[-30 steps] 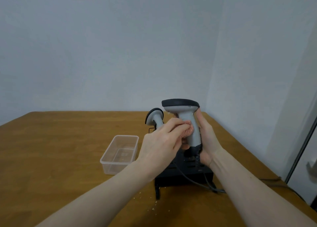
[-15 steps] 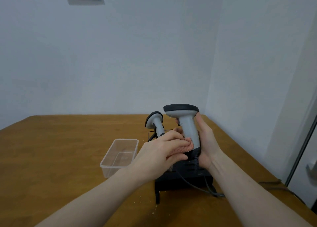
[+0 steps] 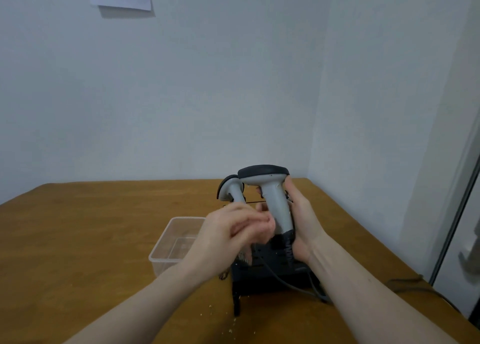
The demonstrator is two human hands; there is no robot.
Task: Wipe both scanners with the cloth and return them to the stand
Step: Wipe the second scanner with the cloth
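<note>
Since earlier, left hand (image 3: 233,234) slid down scanner (image 3: 272,200) gripped by right hand (image 3: 304,221), fingers curled, contents unclear; trailing cable (image 3: 285,284) might snag.

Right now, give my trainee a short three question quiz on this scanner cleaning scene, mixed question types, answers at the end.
1. True or false: the right hand grips the handle of the raised scanner.
2. Where is the second scanner? A: lying in the clear plastic tub. B: upright behind the left hand. C: flat on the wooden table.
3. Fill in: a grey ___ runs from the raised scanner across the black stand.

Key: 1 true. 2 B. 3 cable.
</note>
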